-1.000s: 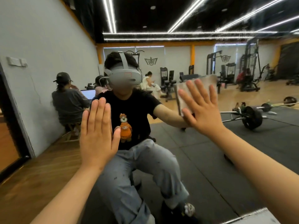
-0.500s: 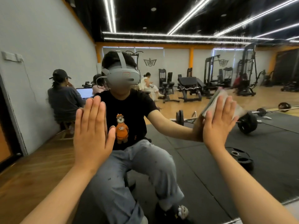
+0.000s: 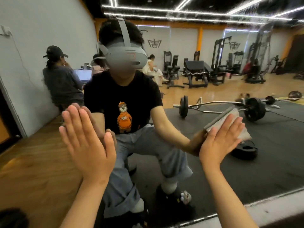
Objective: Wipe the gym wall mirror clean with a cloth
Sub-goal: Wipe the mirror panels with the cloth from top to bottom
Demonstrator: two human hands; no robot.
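The big mirror (image 3: 271, 162) fills almost the whole view. The left hand (image 3: 85, 142) lies flat on the glass, fingers straight and close together. The right hand (image 3: 220, 140) pushes the cloth (image 3: 244, 133) on the glass with flat, straight fingers, lower right. The hand hides most of the cloth. In the glass a barbell (image 3: 222, 106) lies on a black mat, and a round weight (image 3: 243, 150) lies near it. Gym machines (image 3: 195, 71) stand far back. A person in a cap (image 3: 60, 79) sits by the wall near a laptop (image 3: 83, 74). A pale ledge (image 3: 271, 206) runs under the mirror.

Wall mirror (image 3: 213, 162), whitish cloth (image 3: 244, 134) flat against its glass, pale ledge (image 3: 271, 204) along its bottom edge
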